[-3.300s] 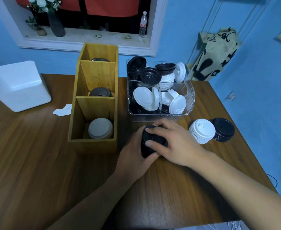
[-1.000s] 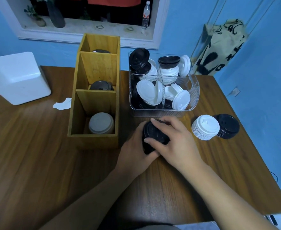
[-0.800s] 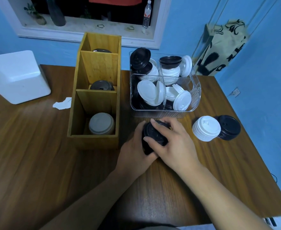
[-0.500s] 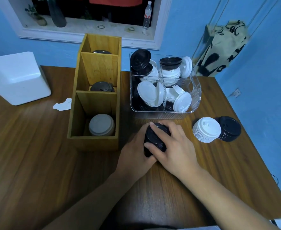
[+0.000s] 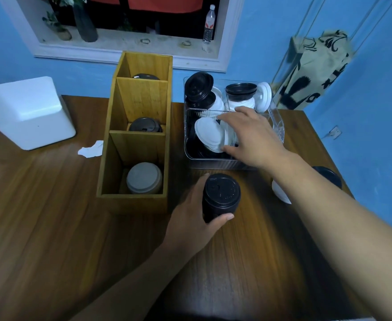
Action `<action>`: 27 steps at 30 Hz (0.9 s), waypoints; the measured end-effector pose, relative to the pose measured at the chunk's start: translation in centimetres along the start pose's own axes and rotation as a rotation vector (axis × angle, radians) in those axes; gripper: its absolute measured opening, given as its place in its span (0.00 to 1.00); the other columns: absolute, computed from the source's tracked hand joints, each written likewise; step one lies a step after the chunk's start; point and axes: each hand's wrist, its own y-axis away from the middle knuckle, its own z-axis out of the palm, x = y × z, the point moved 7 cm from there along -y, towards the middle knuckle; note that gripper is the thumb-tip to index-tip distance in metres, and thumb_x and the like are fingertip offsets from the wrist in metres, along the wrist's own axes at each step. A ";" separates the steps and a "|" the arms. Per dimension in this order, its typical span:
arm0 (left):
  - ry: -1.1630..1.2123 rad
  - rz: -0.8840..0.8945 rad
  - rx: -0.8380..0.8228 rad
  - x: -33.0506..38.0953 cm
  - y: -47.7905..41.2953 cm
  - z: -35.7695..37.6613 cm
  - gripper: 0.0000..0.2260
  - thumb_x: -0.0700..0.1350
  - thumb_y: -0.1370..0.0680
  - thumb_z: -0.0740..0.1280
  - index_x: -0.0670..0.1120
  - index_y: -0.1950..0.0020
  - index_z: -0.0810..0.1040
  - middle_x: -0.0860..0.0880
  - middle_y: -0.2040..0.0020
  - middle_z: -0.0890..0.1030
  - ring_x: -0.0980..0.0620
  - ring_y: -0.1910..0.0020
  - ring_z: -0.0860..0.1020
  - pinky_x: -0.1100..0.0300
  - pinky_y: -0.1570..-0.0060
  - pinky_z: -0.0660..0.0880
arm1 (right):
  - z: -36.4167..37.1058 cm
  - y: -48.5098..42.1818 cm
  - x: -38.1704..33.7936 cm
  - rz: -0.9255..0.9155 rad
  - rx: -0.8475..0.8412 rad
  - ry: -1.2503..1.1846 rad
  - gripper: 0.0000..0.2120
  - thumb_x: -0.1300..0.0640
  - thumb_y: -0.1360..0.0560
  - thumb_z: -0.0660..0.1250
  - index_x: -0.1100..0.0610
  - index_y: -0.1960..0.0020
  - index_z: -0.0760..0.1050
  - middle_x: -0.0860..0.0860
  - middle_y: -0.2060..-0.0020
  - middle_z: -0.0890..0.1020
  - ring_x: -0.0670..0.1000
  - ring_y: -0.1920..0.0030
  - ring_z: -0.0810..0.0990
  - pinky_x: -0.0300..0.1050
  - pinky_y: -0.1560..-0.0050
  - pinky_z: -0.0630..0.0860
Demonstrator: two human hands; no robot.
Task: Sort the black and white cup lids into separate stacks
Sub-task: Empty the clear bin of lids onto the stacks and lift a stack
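Black lids (image 5: 221, 193) stood stacked on the wooden bench (image 5: 51, 228), with the left hand (image 5: 190, 218) curled around the stack. Beyond it, the right hand (image 5: 252, 135) was over the clear bin (image 5: 278, 129), fingers spread and holding nothing, its thumb beside a white lid (image 5: 210, 134).

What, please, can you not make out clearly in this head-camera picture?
Head view:
- White lid stack: mostly behind the right forearm.
- Black lid stack beside it: half covered by that forearm.
- Dark lid in the wooden organizer's rear compartment: behind the divider.
- Whether the right hand grips a lid in the clear bin: blurred, palm turned away.
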 end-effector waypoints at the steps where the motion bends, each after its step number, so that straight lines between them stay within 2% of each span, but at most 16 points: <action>1: -0.003 0.000 -0.001 0.0 0.0 0.0 0.44 0.67 0.27 0.72 0.60 0.19 0.53 0.59 0.22 0.67 0.62 0.24 0.64 0.58 0.25 0.66 | 0.1 -0.2 -0.1 -0.017 -0.007 0.025 0.36 0.43 0.28 0.75 0.48 0.24 0.66 0.46 0.28 0.74 0.53 0.24 0.63 0.58 0.26 0.62; 4: -0.001 -0.007 -0.004 -0.1 0.1 0.0 0.44 0.68 0.27 0.72 0.59 0.19 0.53 0.58 0.22 0.66 0.61 0.23 0.64 0.55 0.25 0.67 | -0.8 0.2 -0.2 -0.059 0.055 -0.021 0.34 0.42 0.30 0.77 0.49 0.28 0.70 0.49 0.33 0.77 0.54 0.29 0.69 0.57 0.26 0.63; 6: 0.000 -0.008 0.006 -0.1 0.0 -0.1 0.44 0.68 0.27 0.72 0.59 0.19 0.53 0.58 0.22 0.67 0.61 0.23 0.65 0.55 0.25 0.68 | -2.6 1.5 -0.1 -0.043 0.130 -0.191 0.34 0.45 0.30 0.78 0.53 0.29 0.70 0.51 0.34 0.77 0.53 0.32 0.72 0.50 0.28 0.65; 8: -0.013 -0.018 0.022 -0.1 0.1 -0.2 0.44 0.67 0.28 0.72 0.59 0.19 0.54 0.59 0.22 0.67 0.62 0.24 0.65 0.62 0.26 0.66 | -4.5 3.9 0.1 -0.001 0.217 -0.365 0.33 0.48 0.31 0.80 0.54 0.30 0.71 0.49 0.35 0.77 0.49 0.34 0.74 0.41 0.32 0.67; 10: -0.034 -0.035 0.047 -0.1 0.1 -0.5 0.44 0.65 0.28 0.73 0.59 0.19 0.53 0.59 0.23 0.67 0.65 0.25 0.64 0.73 0.31 0.61 | -5.6 7.5 0.5 0.049 0.272 -0.505 0.33 0.50 0.33 0.82 0.51 0.33 0.71 0.47 0.38 0.77 0.46 0.36 0.76 0.41 0.35 0.72; 13: -0.029 -0.084 0.078 -0.4 0.2 -0.7 0.46 0.62 0.27 0.75 0.59 0.18 0.50 0.63 0.24 0.65 0.72 0.30 0.58 0.83 0.40 0.56 | -4.9 13.8 1.0 0.120 0.205 -0.548 0.36 0.50 0.35 0.83 0.44 0.34 0.68 0.43 0.40 0.76 0.42 0.39 0.77 0.37 0.39 0.73; 14: -0.024 -0.096 0.084 -0.4 0.2 -0.8 0.47 0.62 0.27 0.76 0.59 0.18 0.49 0.62 0.24 0.65 0.73 0.31 0.57 0.83 0.40 0.55 | -4.2 15.8 1.1 0.121 0.164 -0.505 0.35 0.49 0.35 0.82 0.43 0.33 0.67 0.41 0.40 0.75 0.40 0.40 0.76 0.36 0.40 0.73; 16: -0.015 -0.108 0.083 -0.4 0.2 -0.8 0.48 0.61 0.27 0.75 0.59 0.17 0.48 0.59 0.22 0.65 0.69 0.29 0.61 0.74 0.34 0.58 | -2.4 18.8 1.2 0.102 0.065 -0.387 0.36 0.44 0.34 0.79 0.44 0.31 0.66 0.40 0.40 0.73 0.39 0.42 0.75 0.40 0.42 0.76; 18: -0.009 -0.119 0.074 -0.3 0.1 -0.7 0.47 0.62 0.27 0.75 0.59 0.18 0.48 0.58 0.21 0.65 0.60 0.25 0.64 0.66 0.32 0.60 | -0.4 20.3 0.9 0.074 -0.055 -0.274 0.40 0.39 0.32 0.76 0.43 0.26 0.61 0.42 0.39 0.72 0.45 0.43 0.77 0.48 0.46 0.80; 20: -0.011 -0.125 0.072 -0.2 0.1 -0.6 0.47 0.61 0.27 0.75 0.59 0.18 0.49 0.56 0.20 0.64 0.57 0.25 0.64 0.63 0.31 0.60 | 1.0 20.7 0.2 0.006 -0.125 -0.138 0.45 0.37 0.31 0.76 0.44 0.22 0.56 0.46 0.39 0.72 0.51 0.43 0.77 0.51 0.47 0.81; 22: -0.016 -0.127 0.078 0.0 0.2 -0.5 0.46 0.59 0.27 0.76 0.57 0.18 0.51 0.55 0.20 0.65 0.57 0.24 0.64 0.63 0.31 0.61 | 1.7 20.4 -1.0 -0.082 -0.116 -0.027 0.47 0.39 0.32 0.77 0.47 0.21 0.58 0.49 0.38 0.72 0.54 0.42 0.76 0.52 0.45 0.79; 24: -0.021 -0.123 0.089 0.2 0.2 -0.6 0.46 0.58 0.27 0.76 0.55 0.17 0.52 0.54 0.20 0.65 0.58 0.24 0.64 0.62 0.30 0.62 | 2.7 20.0 -2.2 -0.147 -0.118 -0.020 0.45 0.43 0.32 0.78 0.49 0.21 0.60 0.50 0.37 0.73 0.55 0.40 0.75 0.53 0.45 0.77; 27: -0.024 -0.107 0.103 0.6 0.2 -0.7 0.45 0.58 0.27 0.76 0.54 0.18 0.54 0.54 0.21 0.66 0.66 0.29 0.61 0.63 0.30 0.62 | 4.9 19.9 -2.5 -0.184 -0.166 -0.123 0.41 0.47 0.29 0.76 0.49 0.22 0.61 0.50 0.37 0.74 0.54 0.38 0.74 0.54 0.43 0.76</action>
